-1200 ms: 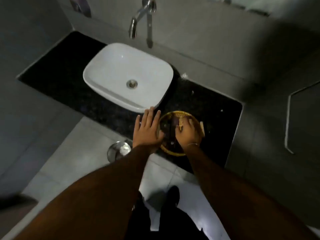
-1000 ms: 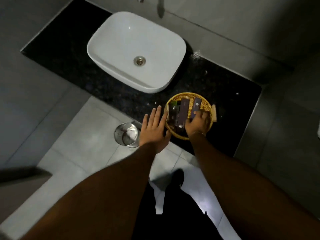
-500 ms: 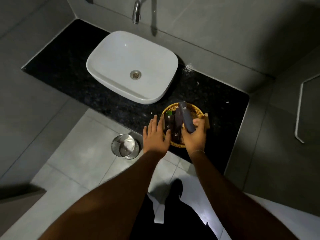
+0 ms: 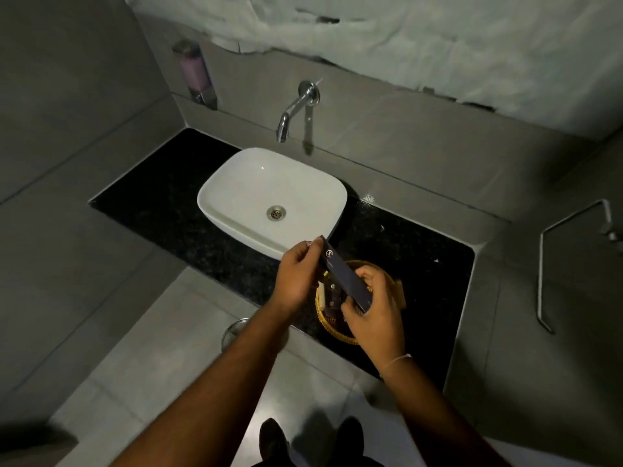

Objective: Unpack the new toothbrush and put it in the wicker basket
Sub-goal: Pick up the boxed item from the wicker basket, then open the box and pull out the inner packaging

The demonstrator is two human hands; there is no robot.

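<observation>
A long dark toothbrush box (image 4: 344, 274) with a small white logo is held slanted above the wicker basket (image 4: 332, 326). My right hand (image 4: 374, 311) grips its lower end. My left hand (image 4: 298, 271) pinches its upper end with the fingertips. The round wicker basket sits on the black counter (image 4: 168, 210) under both hands, and holds other dark packets that are mostly hidden. The toothbrush itself is not visible.
A white basin (image 4: 269, 197) stands on the counter left of the basket, with a chrome tap (image 4: 293, 112) on the wall above. A soap dispenser (image 4: 195, 74) hangs at the far left. A metal bin (image 4: 232, 332) is on the floor. A chrome rail (image 4: 542, 281) is on the right wall.
My right hand lifted the dark box out of the basket. My left hand left the basket's rim and took hold of the box's upper end. The view tilted up.
</observation>
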